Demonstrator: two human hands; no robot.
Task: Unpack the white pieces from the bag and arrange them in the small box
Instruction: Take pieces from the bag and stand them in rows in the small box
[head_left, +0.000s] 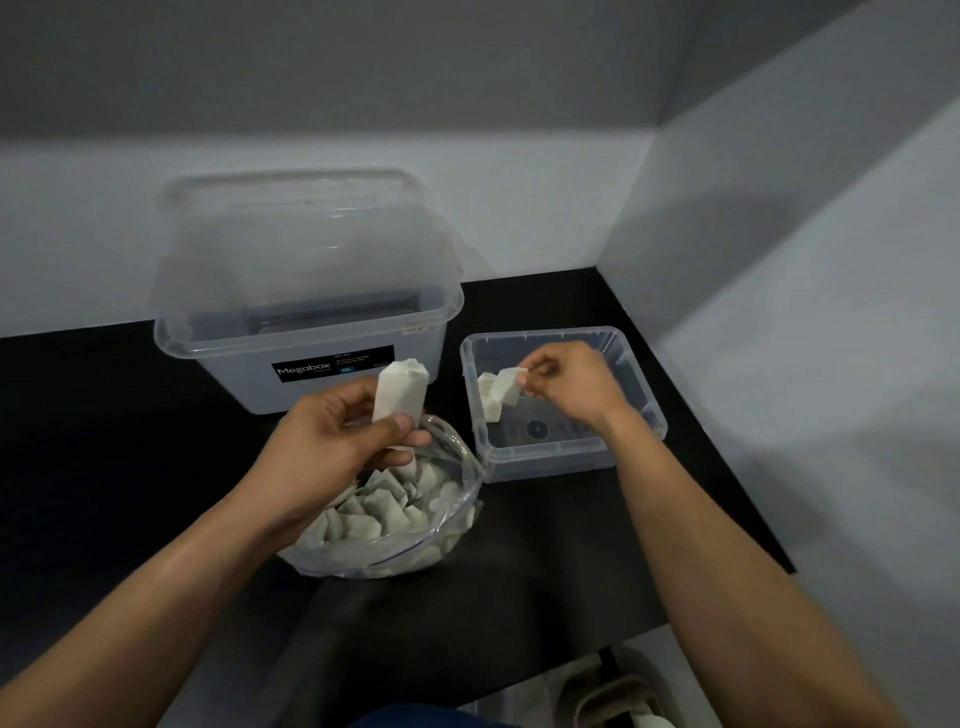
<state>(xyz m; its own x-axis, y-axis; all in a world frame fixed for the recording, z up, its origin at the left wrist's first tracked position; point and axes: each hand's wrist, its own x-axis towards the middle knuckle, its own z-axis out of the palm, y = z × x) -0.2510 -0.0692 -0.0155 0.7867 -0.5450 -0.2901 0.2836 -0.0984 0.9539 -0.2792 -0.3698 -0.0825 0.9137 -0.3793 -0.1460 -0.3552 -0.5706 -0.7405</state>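
Both gripping white pieces (400, 389): left hand (332, 441) over bag (464, 467), right hand (571, 384) over small box (550, 460).

Fine print on the label (363, 359) of the large box (234, 364), beside "Megabox": too small to read. Lower end of the held white pieces (401, 387): hidden inside the left hand (332, 441). Bag (415, 525), left side: behind the left forearm. Beige item (602, 693) below the bench's near edge: cut off, unidentifiable.
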